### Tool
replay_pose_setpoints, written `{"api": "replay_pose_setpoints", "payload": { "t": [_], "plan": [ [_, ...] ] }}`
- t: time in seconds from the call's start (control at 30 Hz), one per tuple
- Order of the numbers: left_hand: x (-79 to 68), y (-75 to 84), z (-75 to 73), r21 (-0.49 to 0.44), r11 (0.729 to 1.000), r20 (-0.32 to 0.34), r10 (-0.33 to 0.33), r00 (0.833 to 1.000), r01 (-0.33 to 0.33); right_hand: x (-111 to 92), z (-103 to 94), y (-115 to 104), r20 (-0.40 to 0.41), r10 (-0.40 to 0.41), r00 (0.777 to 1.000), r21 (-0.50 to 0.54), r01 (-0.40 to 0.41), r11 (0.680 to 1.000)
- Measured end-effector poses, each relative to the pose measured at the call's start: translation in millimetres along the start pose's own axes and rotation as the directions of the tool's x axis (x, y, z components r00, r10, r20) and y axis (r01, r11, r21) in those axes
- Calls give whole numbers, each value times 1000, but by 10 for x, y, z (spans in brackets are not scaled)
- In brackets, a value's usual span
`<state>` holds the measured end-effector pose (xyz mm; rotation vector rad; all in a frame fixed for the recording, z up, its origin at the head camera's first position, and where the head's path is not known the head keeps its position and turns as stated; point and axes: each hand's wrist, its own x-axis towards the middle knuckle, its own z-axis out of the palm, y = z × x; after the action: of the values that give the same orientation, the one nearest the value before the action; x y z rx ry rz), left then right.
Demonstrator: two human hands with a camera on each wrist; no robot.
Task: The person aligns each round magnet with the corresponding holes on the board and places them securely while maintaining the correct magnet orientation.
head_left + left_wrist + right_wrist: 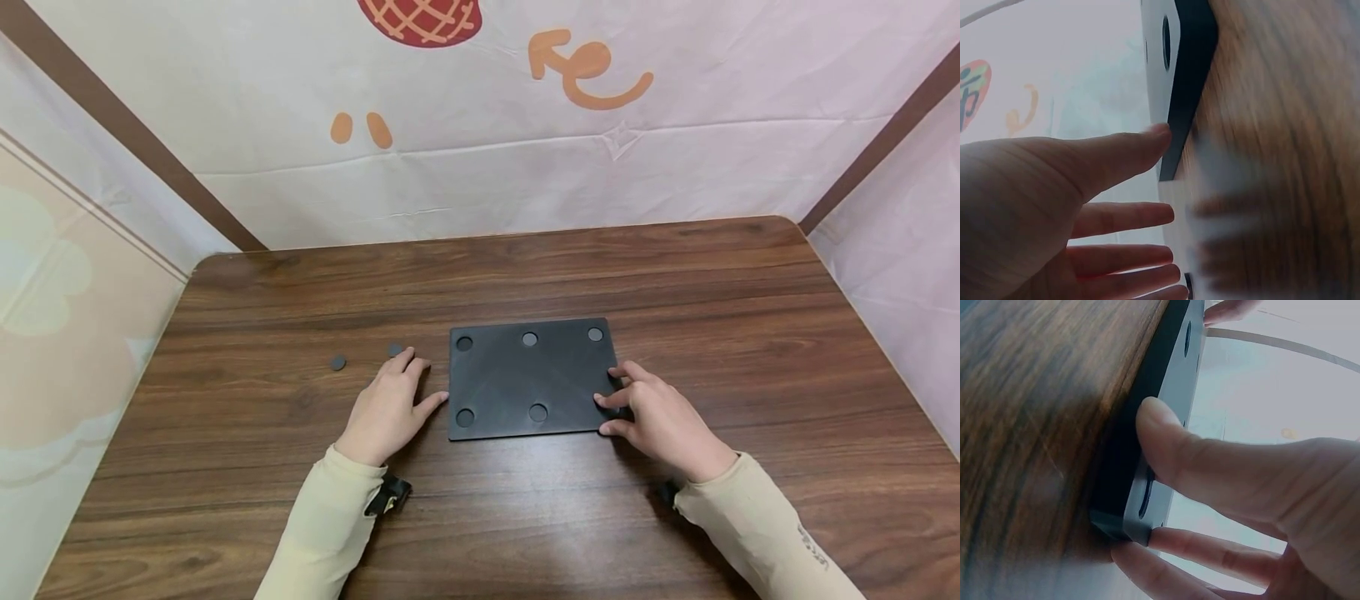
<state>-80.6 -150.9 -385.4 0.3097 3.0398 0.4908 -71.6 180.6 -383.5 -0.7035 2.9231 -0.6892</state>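
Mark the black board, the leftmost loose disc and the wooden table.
Black board (531, 377), head view: middle of its top.
Leftmost loose disc (338, 362), head view: its upper face.
Wooden table (517, 508), head view: bare near part.

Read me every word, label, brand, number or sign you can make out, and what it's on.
Nothing can be read for certain.
Right sleeve: small dark lettering, too small and blurred to read.
Black board and loose discs: no text visible.
Backdrop: red and orange drawings, no readable words.
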Motion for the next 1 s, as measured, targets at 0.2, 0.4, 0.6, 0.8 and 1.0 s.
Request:
{"api": "replay_pose_setpoints", "payload": {
  "t": [0.2, 0.4, 0.6, 0.8, 1.0],
  "plan": [
    [44, -68, -8, 2, 1000, 7, -31, 999, 31, 2, -8, -2, 4, 3, 1000, 3, -3, 1000],
    [85, -116, -15, 6, 998, 28, -67, 997, 67, 2, -4, -5, -1, -1, 1000, -2, 1, 1000],
    [114, -148, -18, 9, 996, 44, -93, 995, 93, 4, -5, -4, -8, -4, 1000, -10, 4, 1000],
    [160, -176, -31, 56, 993, -2, -105, 994, 105, 5, -7, -1, -12, -5, 1000, -12, 5, 1000],
    [215, -186, -44, 60, 992, -66, -105, 992, 109, 4, -8, -2, -11, 3, 1000, -11, -3, 1000]
  ]
}}
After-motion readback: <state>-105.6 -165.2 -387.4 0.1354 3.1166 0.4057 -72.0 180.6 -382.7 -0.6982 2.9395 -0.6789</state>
